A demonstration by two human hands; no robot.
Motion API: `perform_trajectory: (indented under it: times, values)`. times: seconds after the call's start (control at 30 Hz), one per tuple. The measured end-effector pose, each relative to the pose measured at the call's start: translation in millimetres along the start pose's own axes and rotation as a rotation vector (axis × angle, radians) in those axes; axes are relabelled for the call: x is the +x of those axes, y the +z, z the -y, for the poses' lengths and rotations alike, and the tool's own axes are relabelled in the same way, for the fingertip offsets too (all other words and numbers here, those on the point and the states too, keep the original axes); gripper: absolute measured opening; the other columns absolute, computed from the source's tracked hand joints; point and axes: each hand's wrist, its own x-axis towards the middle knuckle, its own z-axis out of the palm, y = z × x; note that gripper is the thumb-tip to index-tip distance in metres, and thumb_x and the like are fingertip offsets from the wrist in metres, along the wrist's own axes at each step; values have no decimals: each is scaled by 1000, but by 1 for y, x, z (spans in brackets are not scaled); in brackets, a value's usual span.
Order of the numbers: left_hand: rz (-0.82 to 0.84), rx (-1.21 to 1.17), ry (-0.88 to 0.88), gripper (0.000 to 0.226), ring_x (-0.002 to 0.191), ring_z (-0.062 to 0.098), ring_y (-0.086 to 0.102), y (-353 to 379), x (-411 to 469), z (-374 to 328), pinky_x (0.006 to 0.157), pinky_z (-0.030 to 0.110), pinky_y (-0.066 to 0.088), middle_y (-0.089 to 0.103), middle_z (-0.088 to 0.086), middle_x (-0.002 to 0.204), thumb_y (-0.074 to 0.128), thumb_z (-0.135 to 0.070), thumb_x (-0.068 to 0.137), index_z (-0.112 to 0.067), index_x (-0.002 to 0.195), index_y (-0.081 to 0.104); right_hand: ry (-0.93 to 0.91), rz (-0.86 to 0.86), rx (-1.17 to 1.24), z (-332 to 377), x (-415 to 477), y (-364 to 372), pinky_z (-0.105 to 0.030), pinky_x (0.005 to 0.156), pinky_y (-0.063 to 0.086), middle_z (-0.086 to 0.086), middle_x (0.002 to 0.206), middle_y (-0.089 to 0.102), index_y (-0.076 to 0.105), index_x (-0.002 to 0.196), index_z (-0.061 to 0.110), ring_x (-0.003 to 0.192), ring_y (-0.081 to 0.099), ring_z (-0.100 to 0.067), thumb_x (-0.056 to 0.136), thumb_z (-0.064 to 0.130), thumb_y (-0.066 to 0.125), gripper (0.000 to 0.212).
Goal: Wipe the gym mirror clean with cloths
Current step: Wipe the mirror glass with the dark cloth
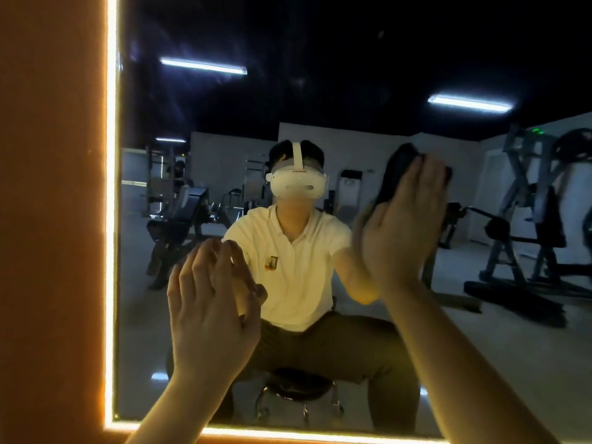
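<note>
The dark cloth (398,174) lies flat against the gym mirror (336,59), in the right half of the glass at about the height of the reflected head. The right grip (404,225) covers most of it: the palm faces the glass and the fingers (426,177) are straight and point upward, pressing the cloth to the surface instead of curling round it. Dark edges of the cloth show above and to the left of the fingertips, and a smaller bit shows past them on the right.

The left grip (211,302) is lower and to the left, well apart from the cloth. It holds nothing; its fingers are spread and loosely bent, with the tips touching the glass where they meet their own reflection.

A glowing light strip (111,219) runs down the mirror's left edge and along its bottom edge. Beyond it on the left is an orange wall (54,187).

The glass reflects the person in a pale polo shirt (298,261) and a white headset (298,184), seated on a round black stool (301,382). Behind them are gym machines (525,219), a padded bench (179,216) and ceiling tube lights (203,66) against a dark ceiling.
</note>
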Motion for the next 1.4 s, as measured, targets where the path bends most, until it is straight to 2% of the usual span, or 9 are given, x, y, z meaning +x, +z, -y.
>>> perform_trajectory:
  times: [0.17, 0.3, 0.43, 0.6, 0.8, 1.0, 1.13, 1.27, 1.4]
  values:
    - [-42, -1, 125, 57, 131, 42, 48, -12, 38, 14, 111, 55, 36, 47, 22, 147, 57, -27, 94, 0, 144, 53, -577, 194, -37, 95, -62, 26, -55, 128, 4, -20, 170, 2, 9, 162, 4, 158, -6, -35, 103, 25, 34, 67]
    - [-139, -66, 257, 49, 133, 39, 51, -23, 85, 16, 113, 52, 36, 52, 20, 146, 42, -24, 102, 1, 142, 55, -1024, 253, -64, 77, -57, 25, -51, 128, 8, -15, 171, 5, 9, 162, 8, 159, -3, -31, 107, 22, 34, 62]
    - [-54, 62, 318, 73, 154, 37, 30, -16, 121, 15, 122, 60, 27, 35, 21, 163, 57, -38, 98, 2, 156, 37, -632, 163, -155, -1, 15, -1, -55, 124, 24, -20, 162, 31, 26, 156, 5, 152, 25, -36, 97, 20, 53, 67]
    - [26, 159, 340, 82, 155, 37, 25, -14, 136, 13, 125, 57, 24, 29, 22, 166, 48, -53, 99, 4, 156, 36, -104, 120, -128, -43, 71, -29, -56, 125, 20, -27, 165, 21, 19, 158, -7, 154, 20, -41, 98, 29, 20, 70]
    - [-18, 88, 455, 60, 140, 38, 50, -29, 149, 25, 118, 53, 37, 53, 21, 150, 51, -38, 99, 2, 143, 55, -319, -9, -14, 90, 53, 16, -50, 128, 12, -22, 169, 11, 13, 160, 1, 158, 7, -35, 98, 19, 45, 72]
    - [-195, -132, 473, 57, 122, 36, 62, -55, 196, 16, 107, 48, 45, 68, 17, 129, 35, -44, 109, 0, 126, 68, -935, 187, 5, 116, 36, 18, -41, 129, -4, -17, 168, 21, 22, 160, 5, 158, 12, -29, 106, 23, 36, 59]
    - [-144, 100, 509, 67, 150, 38, 37, -37, 222, -3, 122, 56, 31, 42, 23, 158, 48, -42, 101, 5, 149, 47, -612, 66, -129, 35, 87, -2, -45, 126, 12, -21, 165, 26, 29, 157, 0, 154, 22, -34, 96, 23, 59, 72]
    - [-8, 182, 417, 90, 159, 32, 14, -24, 236, -8, 128, 53, 19, 18, 19, 170, 30, -64, 101, 4, 159, 26, -196, 61, -175, -43, 134, -28, -53, 128, 15, -24, 168, 16, 18, 159, -4, 156, 15, -36, 101, 30, 25, 68]
    - [39, 185, 409, 93, 159, 31, 14, -23, 236, -8, 127, 52, 21, 17, 19, 170, 29, -67, 99, 4, 160, 25, -7, -50, -73, -14, 164, -20, -51, 128, 13, -23, 168, 15, 16, 160, -4, 157, 11, -35, 98, 32, 11, 71]
